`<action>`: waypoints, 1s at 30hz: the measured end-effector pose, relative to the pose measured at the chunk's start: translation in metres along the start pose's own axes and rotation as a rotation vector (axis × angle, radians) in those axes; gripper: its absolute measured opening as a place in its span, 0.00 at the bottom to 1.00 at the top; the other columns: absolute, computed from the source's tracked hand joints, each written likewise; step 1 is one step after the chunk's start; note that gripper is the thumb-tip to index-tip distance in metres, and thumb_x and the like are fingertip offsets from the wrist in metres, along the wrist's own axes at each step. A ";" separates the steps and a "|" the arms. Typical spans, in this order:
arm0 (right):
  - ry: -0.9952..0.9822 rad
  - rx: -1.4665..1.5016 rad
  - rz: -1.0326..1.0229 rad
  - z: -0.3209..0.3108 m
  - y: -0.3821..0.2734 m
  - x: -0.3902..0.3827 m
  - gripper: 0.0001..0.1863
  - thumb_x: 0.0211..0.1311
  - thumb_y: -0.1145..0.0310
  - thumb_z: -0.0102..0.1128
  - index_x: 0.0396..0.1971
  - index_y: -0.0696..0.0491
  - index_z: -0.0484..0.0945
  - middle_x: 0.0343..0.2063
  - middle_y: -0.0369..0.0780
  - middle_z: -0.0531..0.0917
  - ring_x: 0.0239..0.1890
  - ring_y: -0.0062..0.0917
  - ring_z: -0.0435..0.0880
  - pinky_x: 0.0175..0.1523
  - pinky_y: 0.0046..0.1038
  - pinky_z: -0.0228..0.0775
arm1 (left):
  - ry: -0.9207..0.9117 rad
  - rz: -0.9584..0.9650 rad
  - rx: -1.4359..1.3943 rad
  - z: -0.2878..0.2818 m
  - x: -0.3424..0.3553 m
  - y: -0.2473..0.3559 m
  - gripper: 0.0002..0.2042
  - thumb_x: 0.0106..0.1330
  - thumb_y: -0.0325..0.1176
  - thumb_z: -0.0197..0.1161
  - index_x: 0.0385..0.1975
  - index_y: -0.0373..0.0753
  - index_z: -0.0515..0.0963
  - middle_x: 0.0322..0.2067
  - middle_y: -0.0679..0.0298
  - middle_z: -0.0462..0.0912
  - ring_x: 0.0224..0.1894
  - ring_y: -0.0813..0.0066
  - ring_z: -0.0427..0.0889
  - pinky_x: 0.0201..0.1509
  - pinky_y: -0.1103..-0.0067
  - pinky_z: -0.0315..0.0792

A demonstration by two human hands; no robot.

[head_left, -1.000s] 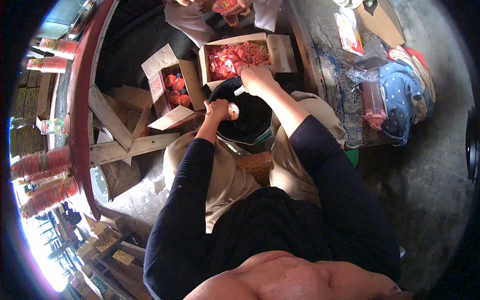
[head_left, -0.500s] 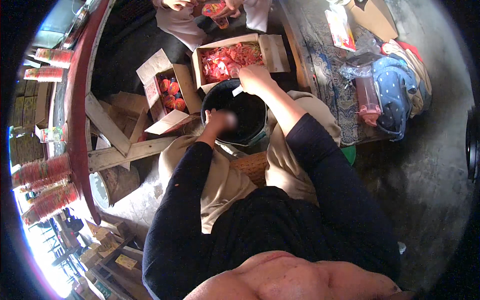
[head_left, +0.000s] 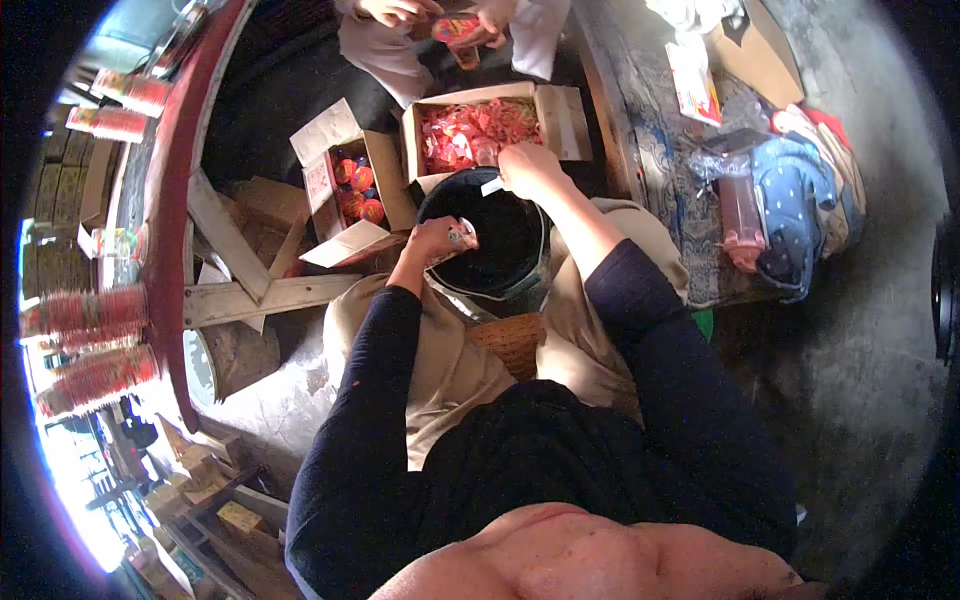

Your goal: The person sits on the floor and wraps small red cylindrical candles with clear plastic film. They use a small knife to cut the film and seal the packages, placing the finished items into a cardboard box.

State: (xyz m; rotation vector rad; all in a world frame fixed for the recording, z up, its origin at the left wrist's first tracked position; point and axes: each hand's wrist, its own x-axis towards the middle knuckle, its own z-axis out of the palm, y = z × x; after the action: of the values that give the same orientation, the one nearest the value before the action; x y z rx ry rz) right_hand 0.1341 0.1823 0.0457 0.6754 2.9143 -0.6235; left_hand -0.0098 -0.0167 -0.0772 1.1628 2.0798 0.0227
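My left hand (head_left: 438, 240) is closed on a small shiny cup-like item (head_left: 464, 234) over the left part of a black bucket (head_left: 495, 262) between my knees. My right hand (head_left: 530, 172) grips a short white object (head_left: 492, 186), too small to identify, at the bucket's back right rim. Just behind that hand is a cardboard box (head_left: 413, 140) filled with red plastic pieces (head_left: 465, 130). Left of the bucket an open carton (head_left: 393, 190) holds several red-and-blue round packs (head_left: 356, 178).
A co-worker's hands (head_left: 485, 22) hold a colourful pack beyond the boxes. At left stand a red-edged bench (head_left: 180, 120) with stacked red cups (head_left: 85, 318) and a wooden frame (head_left: 225, 235). A patterned mat (head_left: 665, 240) at right carries bags (head_left: 790, 200) and a pink bottle (head_left: 742, 225).
My left hand has tilted and dipped lower over the bucket with its item. My right hand has shifted only slightly at the rim, still gripping the white object. The view moved slightly.
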 end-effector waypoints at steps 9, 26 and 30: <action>0.164 0.267 -0.181 0.004 -0.012 -0.014 0.06 0.57 0.70 0.54 0.32 0.55 0.75 0.29 0.49 0.83 0.37 0.44 0.83 0.42 0.44 0.74 | 0.411 0.170 -0.601 -0.038 -0.055 0.000 0.33 0.56 0.46 0.66 0.59 0.39 0.65 0.50 0.47 0.77 0.56 0.49 0.75 0.57 0.65 0.69; -0.243 -0.029 0.439 0.173 0.070 0.016 0.21 0.42 0.58 0.72 0.38 0.52 0.85 0.39 0.49 0.84 0.46 0.40 0.83 0.49 0.38 0.76 | 0.598 0.211 -0.652 -0.071 -0.098 0.017 0.30 0.56 0.41 0.63 0.57 0.34 0.63 0.51 0.43 0.76 0.56 0.47 0.74 0.60 0.65 0.67; -0.267 -0.204 0.246 0.187 0.088 0.023 0.18 0.40 0.57 0.72 0.30 0.54 0.86 0.33 0.48 0.85 0.40 0.39 0.84 0.44 0.38 0.77 | 0.623 0.248 -0.604 -0.071 -0.090 0.015 0.30 0.54 0.38 0.63 0.57 0.33 0.63 0.50 0.43 0.76 0.56 0.47 0.74 0.59 0.65 0.67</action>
State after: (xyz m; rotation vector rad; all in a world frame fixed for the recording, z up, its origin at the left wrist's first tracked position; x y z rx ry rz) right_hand 0.1501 0.1880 -0.1617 0.8340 2.5513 -0.3514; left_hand -0.0143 -0.0516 0.0328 1.0907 2.1684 1.1763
